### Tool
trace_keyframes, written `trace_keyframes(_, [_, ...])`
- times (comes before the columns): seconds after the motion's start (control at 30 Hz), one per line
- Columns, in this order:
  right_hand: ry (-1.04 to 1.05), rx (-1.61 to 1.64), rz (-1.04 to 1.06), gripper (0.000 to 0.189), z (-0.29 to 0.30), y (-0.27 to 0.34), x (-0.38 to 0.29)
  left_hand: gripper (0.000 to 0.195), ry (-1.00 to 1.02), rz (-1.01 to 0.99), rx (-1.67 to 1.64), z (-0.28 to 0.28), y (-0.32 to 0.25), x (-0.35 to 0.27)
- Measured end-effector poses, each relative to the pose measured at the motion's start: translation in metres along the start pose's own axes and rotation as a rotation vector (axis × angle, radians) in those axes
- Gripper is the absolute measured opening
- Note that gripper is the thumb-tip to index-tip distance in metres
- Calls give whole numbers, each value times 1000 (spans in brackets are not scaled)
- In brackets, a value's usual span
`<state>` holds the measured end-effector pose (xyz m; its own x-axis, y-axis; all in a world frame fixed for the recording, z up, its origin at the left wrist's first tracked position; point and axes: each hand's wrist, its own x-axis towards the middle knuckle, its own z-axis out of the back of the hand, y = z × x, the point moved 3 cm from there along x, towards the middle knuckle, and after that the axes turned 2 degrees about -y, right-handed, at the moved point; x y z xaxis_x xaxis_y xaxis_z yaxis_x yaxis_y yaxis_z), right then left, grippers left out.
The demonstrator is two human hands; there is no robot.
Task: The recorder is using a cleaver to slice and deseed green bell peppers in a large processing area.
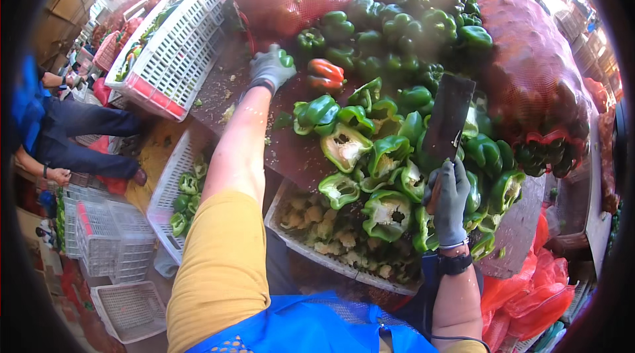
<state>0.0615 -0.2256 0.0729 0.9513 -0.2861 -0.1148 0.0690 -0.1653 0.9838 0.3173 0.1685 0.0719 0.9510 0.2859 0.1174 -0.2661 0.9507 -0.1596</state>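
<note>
My left hand [272, 69], in a grey glove, reaches to the far left of the table with its fingers closed around a green pepper piece [285, 58]. Most of that piece is hidden by the glove. In my right hand [450, 204], also gloved, is the wooden handle of a cleaver [449, 117], its broad dark blade pointing away from me over the peppers. Halved green bell peppers [346, 147] with pale cores lie heaped between my arms. Whole green peppers [397, 26] are piled behind them, and one red-orange pepper [325, 75] sits at that pile's left edge.
Red mesh sacks [531, 65] of peppers flank the pile. A white crate [173, 40] stands at the table's left; another crate [168, 199] below holds cut peppers. Pepper cores fill a tray [337, 259] at the near edge. A person [74, 120] is at far left.
</note>
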Motion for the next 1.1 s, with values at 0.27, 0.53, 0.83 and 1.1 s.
trace_keyframes(0.27, [59,-55,140,37,2,3,-19,61,165,-128,-1569,48,-25,-74])
trace_keyframes(0.53, [24,-271,707,37,-22,82,-70,72,282,-479,-1790,77,-158,-193])
trace_keyframes(0.83, [163,-250,255,29,9,29,-26,68,435,-361,-1723,53,-181,-230])
trace_keyframes(1.1, [36,537,-330,26,16,3,-12,51,658,-137,-2357,36,-159,-221])
